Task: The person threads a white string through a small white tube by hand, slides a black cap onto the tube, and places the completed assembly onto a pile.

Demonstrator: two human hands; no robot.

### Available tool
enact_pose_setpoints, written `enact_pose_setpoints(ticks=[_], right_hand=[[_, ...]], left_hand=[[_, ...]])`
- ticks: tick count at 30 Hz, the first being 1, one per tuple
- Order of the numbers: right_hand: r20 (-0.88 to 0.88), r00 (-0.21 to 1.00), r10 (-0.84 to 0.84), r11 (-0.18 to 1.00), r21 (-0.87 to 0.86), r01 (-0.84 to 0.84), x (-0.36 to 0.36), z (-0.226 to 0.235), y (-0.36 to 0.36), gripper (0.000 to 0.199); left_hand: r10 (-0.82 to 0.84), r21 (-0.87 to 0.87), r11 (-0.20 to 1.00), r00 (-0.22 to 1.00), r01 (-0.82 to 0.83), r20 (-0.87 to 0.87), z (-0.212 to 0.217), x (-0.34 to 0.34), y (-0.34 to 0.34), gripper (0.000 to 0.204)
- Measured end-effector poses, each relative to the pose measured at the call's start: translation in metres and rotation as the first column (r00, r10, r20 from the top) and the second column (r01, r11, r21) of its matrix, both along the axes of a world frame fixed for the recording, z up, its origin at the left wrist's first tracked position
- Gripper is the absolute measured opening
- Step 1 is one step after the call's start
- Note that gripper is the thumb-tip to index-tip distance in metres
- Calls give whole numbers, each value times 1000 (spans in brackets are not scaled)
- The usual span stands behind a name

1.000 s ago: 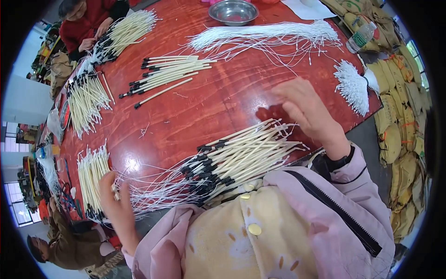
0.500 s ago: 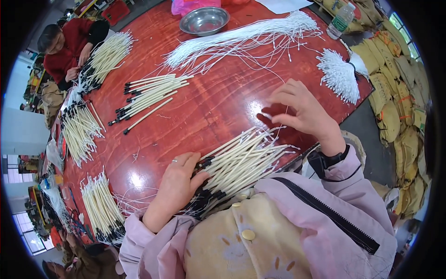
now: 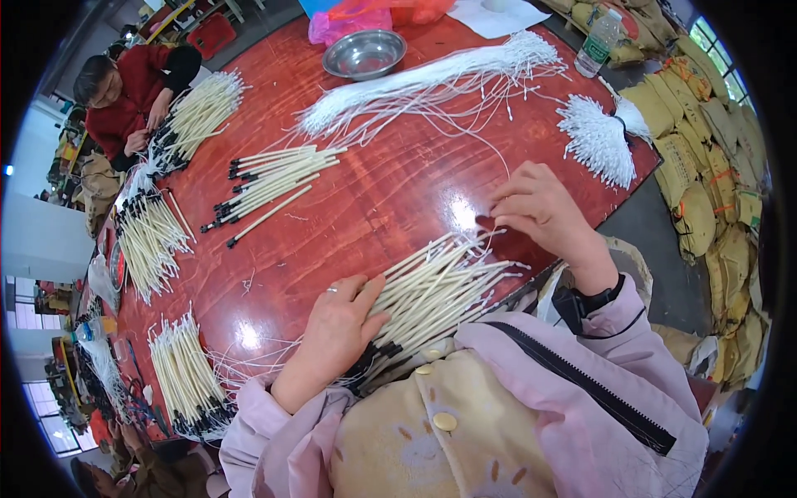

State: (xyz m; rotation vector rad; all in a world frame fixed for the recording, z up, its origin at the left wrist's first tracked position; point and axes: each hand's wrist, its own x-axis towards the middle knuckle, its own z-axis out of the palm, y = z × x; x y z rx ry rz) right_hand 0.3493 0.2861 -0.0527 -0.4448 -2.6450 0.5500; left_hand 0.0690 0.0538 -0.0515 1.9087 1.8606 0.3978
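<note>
In front of me lies a loose pile of thin cream tubes [image 3: 448, 286], with black ends toward the left and white string tips toward the right. My left hand [image 3: 336, 328] rests over the black-ended side, its fingers stretched out and its thumb apart, touching the tubes. Above the pile's right end, my right hand [image 3: 548, 212] is curled in a pinch on a thin white string [image 3: 501, 158], which runs up toward the long bundle of white strings [image 3: 432, 79]. Part of that string is hidden by the fingers.
A smaller group of tubes [image 3: 274, 187] lies mid-table, with more bundles [image 3: 187, 369] at the left. A metal bowl [image 3: 364, 55], a tied white string bunch [image 3: 602, 141] and a plastic bottle [image 3: 598, 46] stand farther off. Another person [image 3: 124, 91] works at far left.
My left hand has slid right and slightly up along the tubes. The right hand has dropped a little toward the pile's right end, its fingers drawn closer together.
</note>
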Motion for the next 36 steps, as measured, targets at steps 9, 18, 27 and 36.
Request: enact_pose_setpoints(ticks=[9,18,27,36], right_hand=[[-296,951,-87,962,-271,4,-4,26,15,18],[85,995,-43,993,-109,53,2,21,-5,46],[85,996,-4,1000,13,2,-4,-14,-12,19],[-311,935,-172,975,-190,116,-2,19,12,5]], left_hand=[[-75,43,996,985,83,-158,11,-1,17,55],[-150,138,979,988,151,-23,0,23,43,63],[-134,18,991,988,136,-70,-10,28,36,67],[-204,5,977,945,212,-255,-11,36,35,71]])
